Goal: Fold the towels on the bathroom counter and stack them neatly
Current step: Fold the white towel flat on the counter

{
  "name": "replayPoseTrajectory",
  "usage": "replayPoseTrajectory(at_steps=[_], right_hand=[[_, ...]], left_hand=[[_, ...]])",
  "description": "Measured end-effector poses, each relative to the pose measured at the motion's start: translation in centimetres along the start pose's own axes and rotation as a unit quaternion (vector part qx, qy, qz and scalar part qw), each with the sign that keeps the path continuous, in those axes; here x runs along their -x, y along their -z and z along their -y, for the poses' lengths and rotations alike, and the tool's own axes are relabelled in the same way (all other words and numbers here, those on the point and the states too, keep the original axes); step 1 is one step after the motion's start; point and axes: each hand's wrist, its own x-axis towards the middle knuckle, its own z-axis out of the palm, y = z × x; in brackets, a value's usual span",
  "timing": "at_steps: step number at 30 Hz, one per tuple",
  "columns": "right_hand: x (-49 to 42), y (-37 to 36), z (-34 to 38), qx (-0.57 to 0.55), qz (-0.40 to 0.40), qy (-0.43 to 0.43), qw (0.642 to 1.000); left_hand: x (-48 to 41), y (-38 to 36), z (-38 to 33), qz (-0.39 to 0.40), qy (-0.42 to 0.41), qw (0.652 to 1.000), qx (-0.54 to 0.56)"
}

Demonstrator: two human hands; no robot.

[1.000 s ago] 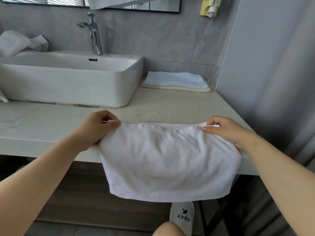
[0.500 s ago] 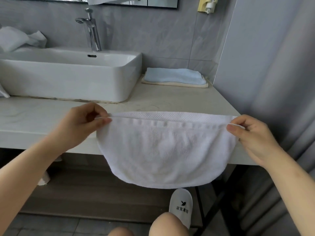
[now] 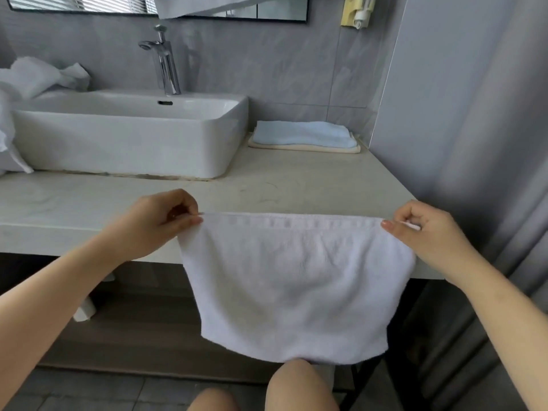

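Note:
A white towel (image 3: 293, 286) hangs in front of the counter's front edge, its top hem stretched level. My left hand (image 3: 157, 223) pinches the towel's upper left corner. My right hand (image 3: 424, 229) pinches the upper right corner. At the back right of the counter (image 3: 296, 185) lies a folded light blue towel (image 3: 305, 133) on top of a folded cream towel (image 3: 305, 148). Crumpled white towels (image 3: 32, 78) lie at the far left behind the sink.
A white basin (image 3: 124, 140) with a chrome tap (image 3: 164, 63) fills the counter's left half. A grey wall panel (image 3: 462, 114) closes the right side. A mirror edge and a yellow wall dispenser (image 3: 355, 10) are above. My knees show at the bottom.
Both hands lifted the towel off the counter edge and drew apart, pulling the top hem taut. The towel now hangs straighter and lower in front of the counter.

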Motion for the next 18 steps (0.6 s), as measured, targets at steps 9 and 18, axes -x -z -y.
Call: replayPoseTrajectory(at_steps=[9, 18], right_hand=[[-1.2, 2.1, 1.7, 0.075, 0.154, -0.052, 0.984], [-3.4, 0.9, 3.2, 0.191, -0.001, 0.017, 0.982]], left_hand=[[-1.8, 0.6, -0.5, 0.098, -0.034, 0.977, -0.185], [-3.2, 0.2, -2.8, -0.067, 0.010, 0.938, -0.339]])
